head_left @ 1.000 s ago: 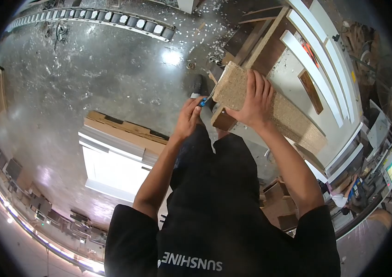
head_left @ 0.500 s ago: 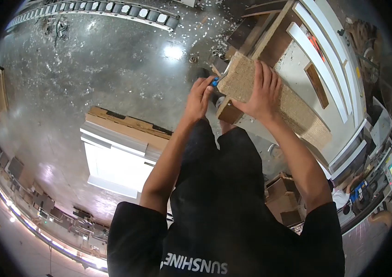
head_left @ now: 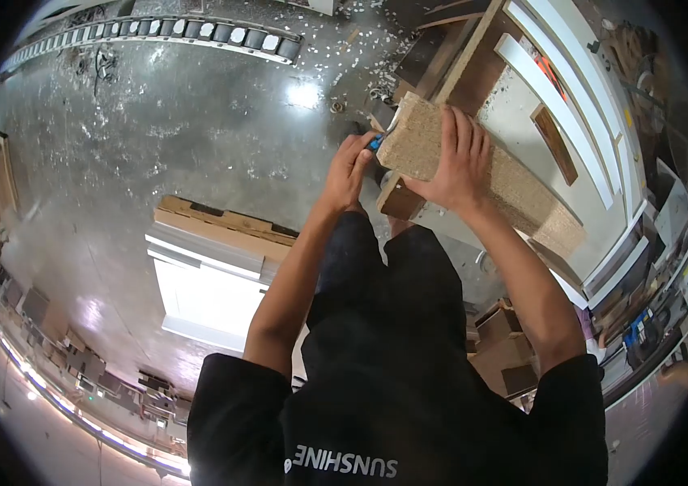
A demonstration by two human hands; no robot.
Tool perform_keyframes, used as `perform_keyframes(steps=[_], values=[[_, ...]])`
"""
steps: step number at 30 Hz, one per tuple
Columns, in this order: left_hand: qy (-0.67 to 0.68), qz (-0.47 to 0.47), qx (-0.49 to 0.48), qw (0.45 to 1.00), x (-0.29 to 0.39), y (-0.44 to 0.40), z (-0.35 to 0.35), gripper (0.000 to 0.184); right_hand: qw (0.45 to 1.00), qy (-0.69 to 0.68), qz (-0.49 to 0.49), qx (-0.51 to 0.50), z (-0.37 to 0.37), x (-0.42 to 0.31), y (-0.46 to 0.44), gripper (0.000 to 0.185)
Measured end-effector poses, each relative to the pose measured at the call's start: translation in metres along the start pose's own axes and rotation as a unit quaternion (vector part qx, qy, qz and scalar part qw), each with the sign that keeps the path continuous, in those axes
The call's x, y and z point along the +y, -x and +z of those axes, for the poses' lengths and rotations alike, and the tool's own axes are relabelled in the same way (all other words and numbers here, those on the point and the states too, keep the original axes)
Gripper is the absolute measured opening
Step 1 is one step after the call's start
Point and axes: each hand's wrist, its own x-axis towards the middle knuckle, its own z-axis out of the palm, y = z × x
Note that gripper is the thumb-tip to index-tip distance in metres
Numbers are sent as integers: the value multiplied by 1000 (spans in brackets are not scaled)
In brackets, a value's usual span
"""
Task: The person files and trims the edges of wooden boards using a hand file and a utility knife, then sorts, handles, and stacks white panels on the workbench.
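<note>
My left hand is closed around a small tool with a blue handle. The tool's thin metal part lies against the left end of a particleboard piece; its exact kind is hard to make out. My right hand grips the board, with the fingers lying across its top face and the thumb down at its near edge. Below the board's left end juts a brown-faced wooden block. The board's long side slants away to the lower right.
A workbench with white curved strips and a brown offcut is at the right. White panels on cardboard stand at left. A roller conveyor runs along the back. Scraps litter the concrete floor. Cardboard boxes sit behind my right side.
The view has shifted slightly. My left hand and the blue-handled tool have moved a little closer against the board's end. My right hand keeps its place on the board.
</note>
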Motion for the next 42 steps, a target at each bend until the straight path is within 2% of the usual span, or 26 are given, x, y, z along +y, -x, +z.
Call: perform_keyframes(steps=[5, 10, 14, 17, 29, 35, 42], values=[[7, -23, 18, 1000, 5, 19, 1, 42, 1000, -1, 8, -25, -1, -1, 2, 130], [10, 11, 13, 1000, -3, -3, 1, 44, 1000, -12, 2, -4, -1, 1, -3, 129], [11, -25, 7, 1000, -6, 16, 0, 44, 999, -7, 16, -27, -4, -2, 0, 130], [10, 0, 18, 1000, -6, 16, 1, 45, 1000, -8, 12, -28, -2, 0, 1, 130], [30, -28, 5, 999, 2, 22, -2, 43, 1000, -15, 17, -15, 4, -1, 3, 133], [29, -3, 31, 999, 0, 15, 2, 43, 1000, -18, 8, -8, 4, -1, 1, 132], [-1, -21, 28, 999, 1, 7, 1, 39, 1000, -5, 16, -23, 2, -3, 1, 134]])
